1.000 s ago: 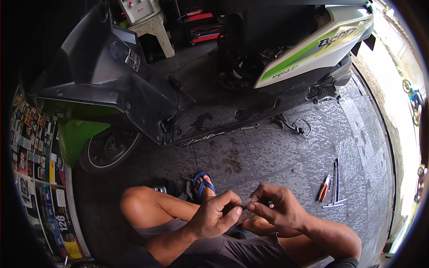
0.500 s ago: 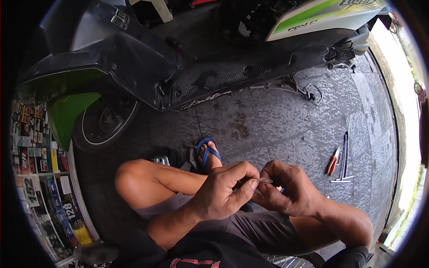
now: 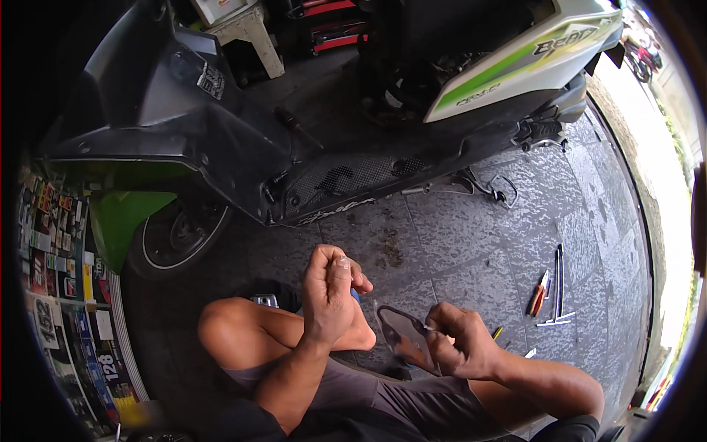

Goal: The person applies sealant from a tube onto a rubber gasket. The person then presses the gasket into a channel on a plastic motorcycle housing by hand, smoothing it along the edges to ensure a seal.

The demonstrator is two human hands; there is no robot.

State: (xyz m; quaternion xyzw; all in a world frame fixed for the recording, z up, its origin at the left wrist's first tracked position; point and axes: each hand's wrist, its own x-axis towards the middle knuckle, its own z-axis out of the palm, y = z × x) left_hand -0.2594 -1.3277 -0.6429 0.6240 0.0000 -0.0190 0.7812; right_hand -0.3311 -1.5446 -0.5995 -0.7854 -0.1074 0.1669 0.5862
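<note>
My right hand (image 3: pixel 465 345) pinches a thin see-through sheet with a dark rim (image 3: pixel 403 333), perhaps plastic. It hangs to the left of the fingers above my lap, and my leg shows through it. To its left, apart from it, my left hand (image 3: pixel 329 295) is raised with its fingers curled and the thumb pressed against them. Whatever may lie inside that hand is too small or hidden to tell. My bare foot (image 3: pixel 359 331) shows partly behind the left hand.
A black, green and white scooter (image 3: pixel 353 169) stands across the floor ahead. Red-handled pliers (image 3: pixel 540 295) and a T-handle wrench (image 3: pixel 560 283) lie at the right. A packed shelf (image 3: pixel 70 295) lines the left. Behind the scooter are a stool (image 3: pixel 250 37) and a red rack (image 3: pixel 339 37).
My hands, which were together at the small clear piece, have parted. The left moved left and up; the right moved slightly down, keeping the see-through sheet. The view has tilted upward.
</note>
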